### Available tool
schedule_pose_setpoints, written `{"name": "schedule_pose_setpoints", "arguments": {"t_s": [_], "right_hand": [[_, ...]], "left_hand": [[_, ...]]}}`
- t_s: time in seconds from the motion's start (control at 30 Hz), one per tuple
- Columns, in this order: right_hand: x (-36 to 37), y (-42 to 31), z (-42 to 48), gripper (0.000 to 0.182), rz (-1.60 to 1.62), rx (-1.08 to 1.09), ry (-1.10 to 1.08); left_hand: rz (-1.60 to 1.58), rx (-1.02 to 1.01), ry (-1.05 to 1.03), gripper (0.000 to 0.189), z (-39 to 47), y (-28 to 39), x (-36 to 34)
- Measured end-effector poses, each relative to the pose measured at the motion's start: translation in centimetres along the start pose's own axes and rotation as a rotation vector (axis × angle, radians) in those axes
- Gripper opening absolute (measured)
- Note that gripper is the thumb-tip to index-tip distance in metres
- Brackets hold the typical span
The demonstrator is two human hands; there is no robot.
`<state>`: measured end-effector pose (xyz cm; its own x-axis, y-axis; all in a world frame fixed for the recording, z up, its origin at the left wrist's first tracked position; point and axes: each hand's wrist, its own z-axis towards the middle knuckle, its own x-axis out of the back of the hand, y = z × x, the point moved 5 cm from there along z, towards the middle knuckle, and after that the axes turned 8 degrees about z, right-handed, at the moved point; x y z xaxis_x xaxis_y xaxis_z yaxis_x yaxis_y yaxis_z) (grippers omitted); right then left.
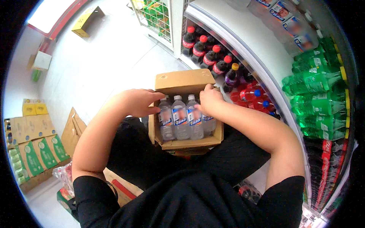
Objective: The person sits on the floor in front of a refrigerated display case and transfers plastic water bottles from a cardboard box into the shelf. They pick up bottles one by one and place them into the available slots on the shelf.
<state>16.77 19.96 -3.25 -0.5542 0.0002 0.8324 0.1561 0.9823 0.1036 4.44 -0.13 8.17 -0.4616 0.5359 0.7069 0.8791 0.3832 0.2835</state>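
Note:
Between my knees, an opened cardboard box [191, 146] holds several clear plastic bottles [180, 121] with white caps and blue, white and orange labels. My left hand [141, 102] reaches over the box's left side, thumb and fingers apart at the neck of the leftmost bottle; whether it grips that bottle is unclear. At the box's right side, my right hand [210, 98] has curled fingers near the upper right corner, over the rightmost bottle. What those fingers hold is hidden. A raised cardboard flap [184, 79] stands along the far edge of the box.
Cola bottles [209, 59] with red caps and red-drink bottles [248, 94] line a low shelf at the right. Green soda bottles [319, 105] lie stacked on its upper level. A white wire rack [159, 24] stands ahead, a yellow carton [85, 22] on the floor, and stacked drink cartons [34, 131] at left.

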Motion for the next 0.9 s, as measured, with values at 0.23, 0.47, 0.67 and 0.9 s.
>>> {"name": "schedule_pose_setpoints", "arguments": {"t_s": [0.23, 0.47, 0.67, 0.9], "right_hand": [[-3.0, -2.1, -1.5, 0.053, -0.361, 0.22, 0.015], [-3.1, -1.7, 2.2, 0.058, -0.244, 0.284, -0.297], [-1.0, -3.1, 1.1, 0.051, -0.155, 0.099, -0.363], [-5.5, -3.1, 0.7, 0.065, -0.035, 0.225, -0.451]], "left_hand": [[0.096, 0.046, -0.184, 0.057, 1.7, 0.4, -2.5], [0.087, 0.064, -0.117, 0.056, 1.7, 0.1, -3.1], [0.075, 0.078, -0.091, 0.054, 2.3, 0.1, -4.7], [0.209, 0.119, -0.203, 0.047, 3.1, -0.4, -6.9]]}}
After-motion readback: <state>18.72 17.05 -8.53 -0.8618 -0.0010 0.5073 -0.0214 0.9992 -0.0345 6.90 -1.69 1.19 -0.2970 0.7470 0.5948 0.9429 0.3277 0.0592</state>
